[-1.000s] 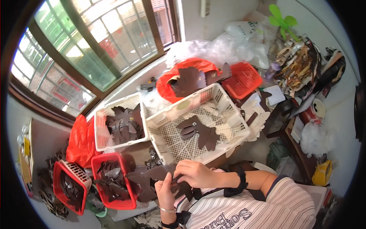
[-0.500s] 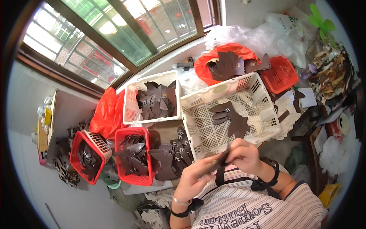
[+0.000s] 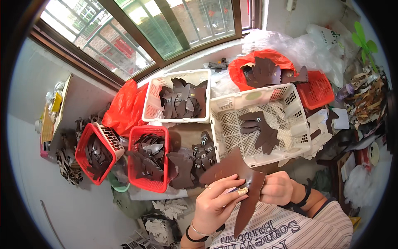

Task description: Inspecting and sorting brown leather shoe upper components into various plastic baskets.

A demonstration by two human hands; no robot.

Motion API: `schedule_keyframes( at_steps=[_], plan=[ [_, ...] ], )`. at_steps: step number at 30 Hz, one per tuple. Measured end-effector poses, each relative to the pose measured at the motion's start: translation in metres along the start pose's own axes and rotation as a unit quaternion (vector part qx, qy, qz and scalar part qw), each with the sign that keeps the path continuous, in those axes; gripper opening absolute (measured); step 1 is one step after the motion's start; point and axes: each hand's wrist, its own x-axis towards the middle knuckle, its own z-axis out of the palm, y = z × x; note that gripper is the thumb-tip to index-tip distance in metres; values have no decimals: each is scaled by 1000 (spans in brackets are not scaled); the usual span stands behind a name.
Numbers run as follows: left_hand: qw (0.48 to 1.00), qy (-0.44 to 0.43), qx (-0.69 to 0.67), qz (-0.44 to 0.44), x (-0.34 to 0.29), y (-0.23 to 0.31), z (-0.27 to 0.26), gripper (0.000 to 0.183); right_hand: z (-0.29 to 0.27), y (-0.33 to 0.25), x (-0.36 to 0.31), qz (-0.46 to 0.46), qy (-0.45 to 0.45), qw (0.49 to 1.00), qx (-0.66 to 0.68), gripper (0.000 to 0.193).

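Over my lap, both hands hold a brown leather cut piece (image 3: 232, 162) with pointed ends, which looks like a shoe upper part. My left hand (image 3: 217, 200) pinches it near a small shiny fitting at its middle; a pale wrap covers one fingertip. A bit of something purplish shows under the left fingers, too small to name. My right hand (image 3: 281, 189) grips the right edge of the leather with curled fingers. Beyond them, a large white basket (image 3: 262, 92) holds similar dark brown pieces with buckles (image 3: 265, 130). More strap pieces with buckles (image 3: 204, 153) lie left of it.
A smaller white basket (image 3: 147, 103) full of brown pieces stands far left. Two red baskets (image 3: 167, 166) with dark pieces are nearer on the left, one tilted. Red plastic bags (image 3: 126, 108) lie by the window. Leather scraps (image 3: 367, 95) are heaped at the right.
The leather piece, earlier seen nearly edge-on, is now turned broad side up. My right hand has moved down and right to its edge. The view has shifted slightly.
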Motion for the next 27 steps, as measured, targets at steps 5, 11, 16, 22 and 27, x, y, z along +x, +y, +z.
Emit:
schedule_keyframes(
  at_steps=[5, 11, 16, 22, 27],
  plan=[
    [995, 47, -28, -84, -21, -5, 14, 24, 7, -3, 5, -61, -36, 995, -68, 15],
    [976, 36, -112, -182, -27, -37, 22, 18, 16, -5, -5, -51, -101, 990, -85, 10],
    [972, 61, -100, -202, -31, -37, 26, 14, 25, -5, -8, -46, -102, 990, -82, 13],
    [981, 137, -62, -126, -32, -32, 27, 13, 32, -4, -3, -26, -76, 994, -70, 15],
    [992, 91, -11, -87, -35, -41, 24, 18, 34, -4, 0, -14, -85, 994, -60, 15]
  ],
)
